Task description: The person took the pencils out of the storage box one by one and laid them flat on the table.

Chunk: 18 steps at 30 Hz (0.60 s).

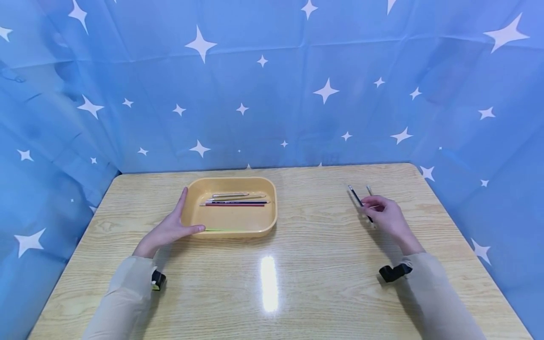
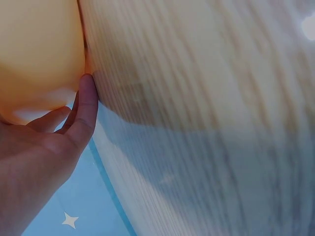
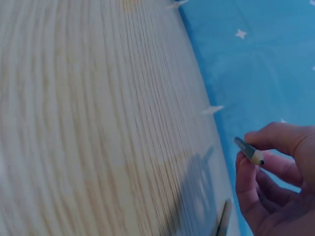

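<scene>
My left hand (image 1: 170, 228) rests against the front left corner of a tan plastic tray (image 1: 275, 208), thumb along its front side and fingers along its left end. In the left wrist view, fingertips touch the tray's outer wall (image 2: 44, 44). Several pencils (image 1: 238, 202) lie side by side in the tray, and a thin green strip shows along its front wall. Over at the right, my right hand (image 1: 386, 216) pinches a dark pencil (image 1: 355, 194) between thumb and fingers. Its sharpened tip (image 3: 258, 158) faces the right wrist camera.
Just beyond the right hand, another pencil (image 1: 369, 190) is partly hidden by that hand; it also appears low in the right wrist view. Everything rests on a wood-grain table (image 1: 314, 264). A blue curtain (image 1: 272, 118) with white stars hangs at the back and both sides.
</scene>
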### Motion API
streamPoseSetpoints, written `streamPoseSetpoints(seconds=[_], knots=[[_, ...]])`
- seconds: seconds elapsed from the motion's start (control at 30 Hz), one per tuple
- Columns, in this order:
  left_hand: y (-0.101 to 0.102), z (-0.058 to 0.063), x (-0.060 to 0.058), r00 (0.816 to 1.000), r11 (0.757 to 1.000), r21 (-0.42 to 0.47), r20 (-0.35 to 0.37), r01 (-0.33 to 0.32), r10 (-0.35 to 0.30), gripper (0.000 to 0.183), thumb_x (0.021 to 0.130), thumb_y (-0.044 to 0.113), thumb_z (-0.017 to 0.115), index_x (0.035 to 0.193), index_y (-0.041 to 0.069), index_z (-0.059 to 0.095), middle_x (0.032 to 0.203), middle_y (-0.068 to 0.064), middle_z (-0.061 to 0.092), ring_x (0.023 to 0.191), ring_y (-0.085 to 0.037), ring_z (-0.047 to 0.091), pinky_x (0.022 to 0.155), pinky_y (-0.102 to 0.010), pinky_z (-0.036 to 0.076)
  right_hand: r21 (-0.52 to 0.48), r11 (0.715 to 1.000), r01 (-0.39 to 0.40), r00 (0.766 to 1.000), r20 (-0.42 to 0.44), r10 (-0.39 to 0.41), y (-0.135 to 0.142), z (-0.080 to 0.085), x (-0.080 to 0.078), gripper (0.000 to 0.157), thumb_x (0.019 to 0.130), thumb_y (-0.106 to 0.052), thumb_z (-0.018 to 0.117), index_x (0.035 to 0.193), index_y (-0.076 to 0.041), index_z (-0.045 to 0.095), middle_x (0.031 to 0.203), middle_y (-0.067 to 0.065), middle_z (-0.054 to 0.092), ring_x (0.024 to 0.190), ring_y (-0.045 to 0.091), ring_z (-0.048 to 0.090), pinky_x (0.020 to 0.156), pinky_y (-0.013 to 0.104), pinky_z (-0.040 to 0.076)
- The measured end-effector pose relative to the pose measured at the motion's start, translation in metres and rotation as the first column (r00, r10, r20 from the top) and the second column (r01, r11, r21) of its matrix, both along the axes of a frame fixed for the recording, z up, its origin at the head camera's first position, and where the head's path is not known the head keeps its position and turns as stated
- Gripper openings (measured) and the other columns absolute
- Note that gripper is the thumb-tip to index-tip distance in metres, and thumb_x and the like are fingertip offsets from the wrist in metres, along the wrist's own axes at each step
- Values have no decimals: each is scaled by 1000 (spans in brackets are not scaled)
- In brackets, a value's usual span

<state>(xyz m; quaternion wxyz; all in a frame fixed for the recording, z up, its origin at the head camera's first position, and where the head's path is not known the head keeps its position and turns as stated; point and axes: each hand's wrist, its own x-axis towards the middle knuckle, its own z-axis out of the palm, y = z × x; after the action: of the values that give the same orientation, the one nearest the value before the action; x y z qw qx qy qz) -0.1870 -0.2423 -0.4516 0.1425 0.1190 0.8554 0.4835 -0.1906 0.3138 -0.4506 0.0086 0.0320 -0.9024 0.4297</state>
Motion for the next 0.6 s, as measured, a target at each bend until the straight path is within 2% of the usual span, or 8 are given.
streamPoseSetpoints(seconds=[0.23, 0.6], knots=[[0, 0, -1, 1000, 1000, 5, 4, 2, -2, 112, 76, 29, 71, 139, 25, -21, 146, -11, -14, 130, -39, 2, 100, -56, 11, 57, 997, 49, 998, -46, -47, 12, -2, -3, 23, 86, -14, 59, 103, 2, 60, 90, 15, 59, 75, 15, 54, 54, 20, 44], [0, 0, 0, 1000, 1000, 0, 8, -2, 2, 111, 76, 29, 71, 139, 28, -20, 146, -9, -14, 130, -38, 0, 100, -57, 10, 129, 988, 81, 995, -67, -73, 22, -10, -4, 22, 86, -16, 60, 100, 1, 62, 87, 14, 60, 71, 15, 52, 47, 23, 43]])
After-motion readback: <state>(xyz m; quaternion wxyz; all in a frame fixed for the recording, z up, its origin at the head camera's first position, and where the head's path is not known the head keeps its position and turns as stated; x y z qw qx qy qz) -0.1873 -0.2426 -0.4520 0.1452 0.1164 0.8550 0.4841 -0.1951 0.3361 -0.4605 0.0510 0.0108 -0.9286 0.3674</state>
